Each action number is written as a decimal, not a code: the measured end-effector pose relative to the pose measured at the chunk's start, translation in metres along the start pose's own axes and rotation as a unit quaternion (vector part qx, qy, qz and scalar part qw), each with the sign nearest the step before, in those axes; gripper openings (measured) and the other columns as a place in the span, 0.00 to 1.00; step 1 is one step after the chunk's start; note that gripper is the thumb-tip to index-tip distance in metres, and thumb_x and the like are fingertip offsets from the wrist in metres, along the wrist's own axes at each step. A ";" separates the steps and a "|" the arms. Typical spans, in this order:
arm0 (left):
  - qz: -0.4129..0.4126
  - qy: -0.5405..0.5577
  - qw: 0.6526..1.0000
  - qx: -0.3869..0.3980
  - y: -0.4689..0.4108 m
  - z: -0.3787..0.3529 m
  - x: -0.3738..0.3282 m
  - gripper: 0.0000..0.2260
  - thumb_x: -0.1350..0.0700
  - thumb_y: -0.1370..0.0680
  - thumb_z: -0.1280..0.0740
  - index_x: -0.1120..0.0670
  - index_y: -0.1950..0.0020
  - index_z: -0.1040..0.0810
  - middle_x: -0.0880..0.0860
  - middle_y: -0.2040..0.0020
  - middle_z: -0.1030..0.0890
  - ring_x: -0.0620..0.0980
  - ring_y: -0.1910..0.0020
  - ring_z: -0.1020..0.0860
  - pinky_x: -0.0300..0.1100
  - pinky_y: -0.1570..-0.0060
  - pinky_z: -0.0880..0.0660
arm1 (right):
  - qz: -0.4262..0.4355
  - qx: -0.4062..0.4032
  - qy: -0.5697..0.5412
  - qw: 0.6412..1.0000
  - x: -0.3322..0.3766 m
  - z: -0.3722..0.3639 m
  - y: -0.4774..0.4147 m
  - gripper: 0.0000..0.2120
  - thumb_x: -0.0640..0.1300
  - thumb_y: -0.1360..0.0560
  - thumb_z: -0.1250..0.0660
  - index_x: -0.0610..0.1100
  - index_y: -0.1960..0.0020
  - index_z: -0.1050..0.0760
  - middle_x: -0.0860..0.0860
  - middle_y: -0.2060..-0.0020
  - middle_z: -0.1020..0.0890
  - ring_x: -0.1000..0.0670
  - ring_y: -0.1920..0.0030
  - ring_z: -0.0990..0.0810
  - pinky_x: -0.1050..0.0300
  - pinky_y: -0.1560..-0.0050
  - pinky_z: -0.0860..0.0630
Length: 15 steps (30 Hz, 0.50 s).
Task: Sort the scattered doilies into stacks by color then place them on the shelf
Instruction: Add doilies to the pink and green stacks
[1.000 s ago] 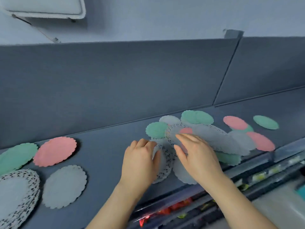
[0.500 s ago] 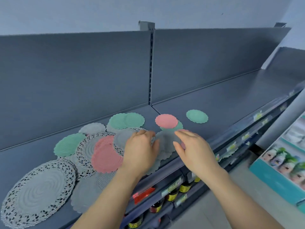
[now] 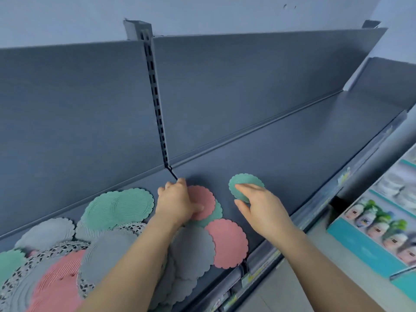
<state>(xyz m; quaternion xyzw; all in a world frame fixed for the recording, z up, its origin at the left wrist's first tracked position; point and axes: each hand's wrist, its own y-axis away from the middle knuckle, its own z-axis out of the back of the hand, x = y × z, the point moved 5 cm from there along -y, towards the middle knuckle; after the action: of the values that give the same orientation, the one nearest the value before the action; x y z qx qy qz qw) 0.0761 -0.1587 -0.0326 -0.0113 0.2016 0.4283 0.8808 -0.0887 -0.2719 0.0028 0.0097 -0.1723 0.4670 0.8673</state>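
Most of the doilies overlap in a pile (image 3: 67, 266) at the lower left of the frame, on the shelf (image 3: 304, 158). Just right of that, the left hand (image 3: 177, 203) grips the middle doily (image 3: 203, 199), which lies on another one. Further right the lone doily (image 3: 245, 183) sits apart, with the right hand (image 3: 261, 208) touching its near edge. The slotted upright (image 3: 155, 97) stands behind, top centre.

Single head-worn view, looking forward and down, close over the shelf (image 3: 281, 154), wide-angle

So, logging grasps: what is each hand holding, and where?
Left hand pinches the far pink doily at its left edge; right hand touches the green doily, grip unclear.
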 end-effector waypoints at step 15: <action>0.049 0.193 0.967 -0.161 0.026 0.017 -0.014 0.19 0.51 0.34 0.23 0.55 0.58 0.32 0.44 0.65 0.27 0.40 0.65 0.30 0.33 0.71 0.39 | -0.005 0.184 -0.004 0.983 -0.044 -0.021 -0.062 0.39 0.58 0.30 0.31 0.45 0.27 0.44 0.45 0.35 0.35 0.43 0.33 0.36 0.52 0.35 0.36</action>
<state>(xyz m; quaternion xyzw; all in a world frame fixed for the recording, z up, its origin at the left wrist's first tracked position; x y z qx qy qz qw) 0.0547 -0.1496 -0.0081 -0.2258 0.2964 0.4872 0.7898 -0.0545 -0.3385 -0.0215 0.1716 -0.0871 0.4866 0.8521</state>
